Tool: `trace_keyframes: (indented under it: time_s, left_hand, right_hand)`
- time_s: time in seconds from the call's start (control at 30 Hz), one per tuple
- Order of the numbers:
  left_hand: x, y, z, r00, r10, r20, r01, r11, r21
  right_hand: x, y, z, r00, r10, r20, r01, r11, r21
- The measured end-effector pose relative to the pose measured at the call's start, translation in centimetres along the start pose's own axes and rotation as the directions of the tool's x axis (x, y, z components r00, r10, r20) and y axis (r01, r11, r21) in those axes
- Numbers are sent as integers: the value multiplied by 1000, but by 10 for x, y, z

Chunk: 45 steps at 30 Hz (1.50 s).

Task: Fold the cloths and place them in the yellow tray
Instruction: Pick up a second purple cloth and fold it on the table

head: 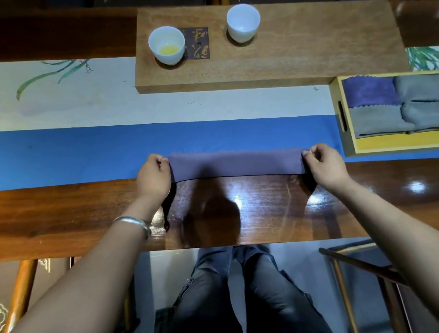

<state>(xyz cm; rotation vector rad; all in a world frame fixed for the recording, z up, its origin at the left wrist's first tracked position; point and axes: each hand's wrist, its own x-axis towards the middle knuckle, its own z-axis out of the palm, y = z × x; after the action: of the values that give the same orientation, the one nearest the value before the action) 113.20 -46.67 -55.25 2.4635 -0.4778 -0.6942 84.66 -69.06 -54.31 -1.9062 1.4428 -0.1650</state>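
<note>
Purple cloth on blue and wood

The cloth [235,163] at centre is dull purple, lying across a blue runner [76,151] and glossy red-brown table [56,218]. At 3 o'clock the yellow tray [400,144] holds one purple cloth [369,92] and three grey cloths [423,107]. At 12 o'clock, two white cups [243,22] stand on a tan board [322,44]; the left cup [167,45] holds yellow liquid. At 10 o'clock, cream fabric [70,100] bears green painted leaves.
</note>
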Motion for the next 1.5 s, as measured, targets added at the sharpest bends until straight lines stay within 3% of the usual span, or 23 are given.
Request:
trace_keyframes:
  time_s: [0.23, 0.43, 0.57, 0.7, 0.83, 0.9, 1.0, 1.07, 1.17, 1.4, 1.5]
  left_hand:
    - [10, 5, 4, 993, 122, 4, -119, 966, 230]
    - [8, 7, 4, 992, 118, -48, -108, 977, 182]
    - [-1, 0, -2, 995, 94, -39, -86, 981, 172]
    - [-7, 7, 0, 996, -63, 70, 47, 975, 216]
    - [-5, 37, 13, 920, -367, 138, 372, 928, -15]
    - [-1, 42, 14, 907, -409, 99, 417, 906, -69]
    - [3, 37, 9, 933, -356, 45, 356, 899, -255]
    - [0, 34, 5, 947, -304, 102, 319, 863, -393]
    - [-7, 38, 0, 959, -241, 148, 283, 837, -468]
    - [-30, 79, 8, 978, 64, 199, 56, 837, -544]
    - [-37, 102, 22, 957, 118, 264, 55, 823, -565]
  right_hand:
    - [14, -4, 12, 1000, 23, -2, -23, 978, -209]
    - [8, -4, 11, 995, 64, -82, -82, 969, -233]
    - [-10, -14, 8, 990, -25, -138, 0, 983, -184]
    - [-32, -38, 16, 988, -154, -32, 151, 985, -83]
    - [-39, -68, 40, 964, -214, 161, 208, 977, 50]
    - [-38, -81, 52, 955, -219, 202, 204, 975, 90]
    - [-34, -88, 64, 940, -222, 258, 211, 975, 68]
    - [-31, -88, 69, 933, -200, 299, 207, 978, 9]
    - [-31, -89, 70, 928, -194, 319, 206, 979, -2]
    - [-42, -98, 60, 960, -168, 224, 115, 966, 230]
    - [-47, -100, 52, 974, -123, 192, 49, 934, 354]
